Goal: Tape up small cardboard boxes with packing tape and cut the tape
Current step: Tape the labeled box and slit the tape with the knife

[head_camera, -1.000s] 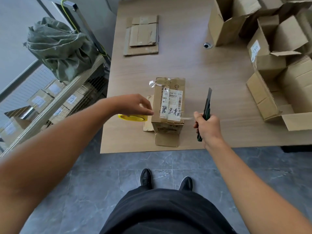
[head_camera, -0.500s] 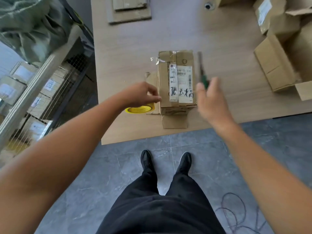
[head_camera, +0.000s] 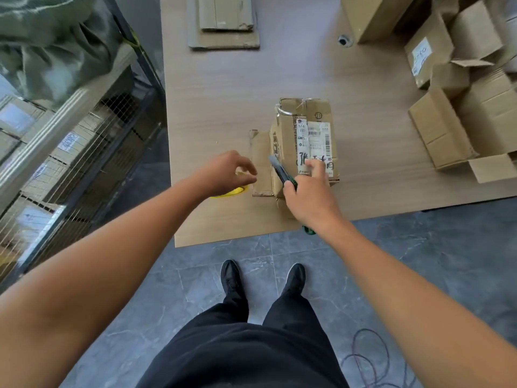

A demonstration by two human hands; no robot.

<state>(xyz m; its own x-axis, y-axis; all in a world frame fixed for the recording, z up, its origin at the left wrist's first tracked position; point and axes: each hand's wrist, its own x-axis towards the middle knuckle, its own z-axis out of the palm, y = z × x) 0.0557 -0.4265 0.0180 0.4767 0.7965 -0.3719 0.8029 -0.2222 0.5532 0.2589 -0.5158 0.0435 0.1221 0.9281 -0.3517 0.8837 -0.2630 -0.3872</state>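
Two hands flank a small, creased cardboard box (head_camera: 285, 135), white label (head_camera: 314, 135) on top, near the wood-grain table's (head_camera: 223, 93) front edge. Left hand (head_camera: 223, 172) curls round a yellow tape roll (head_camera: 232, 192) beside it. Right hand (head_camera: 307, 194) grips a slim green knife (head_camera: 280, 170), forefinger on the label; a second ago it stood right of the box.

Tape roll (head_camera: 233, 191): mostly hidden under the left hand (head_camera: 223, 172); only a yellow edge shows.
Knife (head_camera: 279, 170): its middle is hidden inside the right hand (head_camera: 310, 197).
Box (head_camera: 305, 113): the near end is behind the right hand.
Label (head_camera: 313, 144): the small print is too blurry to read.
Flat cardboard (head_camera: 223, 37): cut off by the top edge.
Open boxes (head_camera: 447, 130): cut off by the right edge.
Cable (head_camera: 369, 359): cut off by the bottom edge.
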